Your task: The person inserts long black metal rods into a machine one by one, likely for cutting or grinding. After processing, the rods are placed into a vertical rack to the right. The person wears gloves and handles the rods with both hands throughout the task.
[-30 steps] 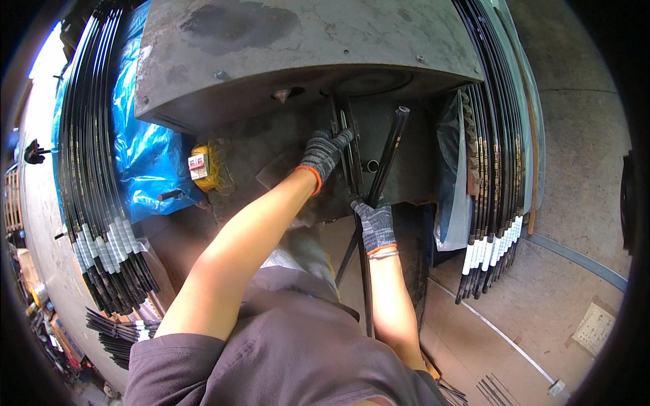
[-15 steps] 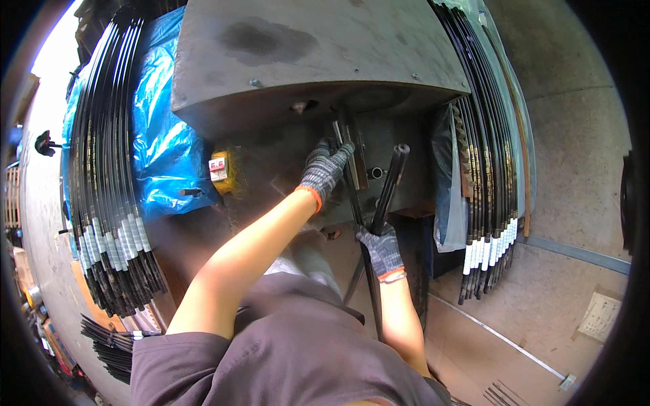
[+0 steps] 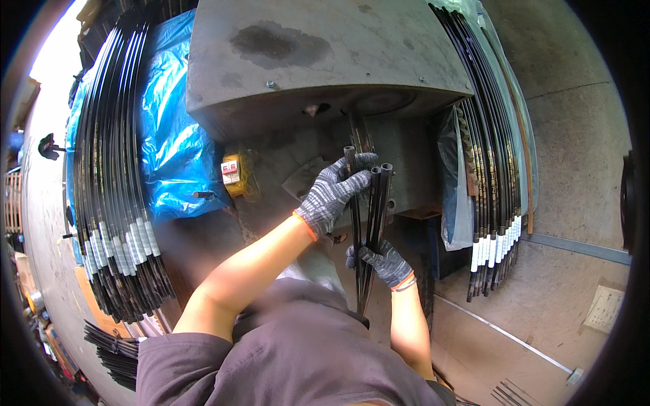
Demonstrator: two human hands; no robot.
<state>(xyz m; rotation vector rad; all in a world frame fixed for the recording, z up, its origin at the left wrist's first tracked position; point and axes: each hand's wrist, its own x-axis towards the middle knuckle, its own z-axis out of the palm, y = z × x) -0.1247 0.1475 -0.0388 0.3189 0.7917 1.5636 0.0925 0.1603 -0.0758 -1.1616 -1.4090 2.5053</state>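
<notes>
My left hand [image 3: 330,196], in a grey knit glove with an orange cuff, grips one black metal tube [image 3: 355,227] just below its upper end. To its right stand two more black tubes [image 3: 380,210], their hollow ends up and close together. Lower down, my right hand [image 3: 387,262], gloved alike, is closed around these two; its fingers also reach the first tube. All three tubes slant downward and converge in front of my body. Beyond the hands is a grey metal machine housing [image 3: 311,64] with a small cone tip [image 3: 313,109] on its underside.
Long black rods with white-wrapped ends lie in a left bundle [image 3: 112,176] and a right bundle [image 3: 484,162]. A blue plastic sheet [image 3: 169,128] lies beside the left bundle. A red-and-white switch [image 3: 231,170] sits by the machine. A dark bar [image 3: 361,130] extends beneath the housing.
My left hand has drawn its tube back from under the housing, toward my body and beside the others. My right hand's tubes have swung left and stand more upright.
</notes>
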